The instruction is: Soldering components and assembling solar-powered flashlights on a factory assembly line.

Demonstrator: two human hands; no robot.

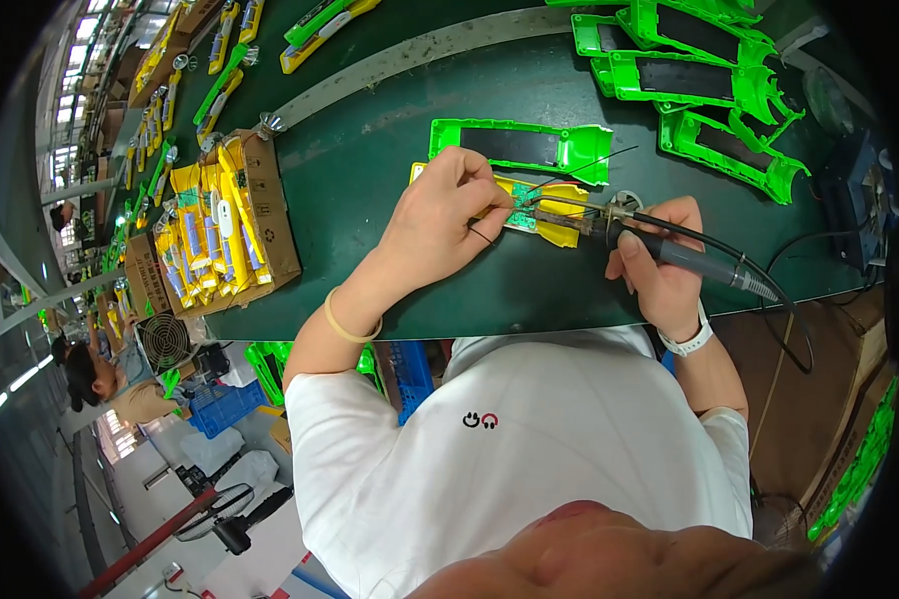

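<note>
My right hand (pixel 659 270) is wrapped round a soldering iron (pixel 684 258) with a black grip and a thin metal feed tube along its top. The iron's tip meets a small green circuit board (pixel 525 196) inside a yellow plastic housing (pixel 567 208). Pinched fingers of my left hand (pixel 448 205) are at the left edge of that board, on a thin black wire (pixel 481 235) whose end sticks out below them. Another dark wire (pixel 594 160) rises from the board toward the upper right. Directly behind lies a green plastic shell (pixel 514 147) with a black inner panel.
Several green shells (pixel 684 80) are piled at the back right. A cardboard box (pixel 270 215) of yellow housings stands at the left. Past a grey rail (pixel 400 65) lie more yellow and green parts. A dark blue unit (pixel 854 190) sits at right, with the iron's cable (pixel 804 339) looping near the edge.
</note>
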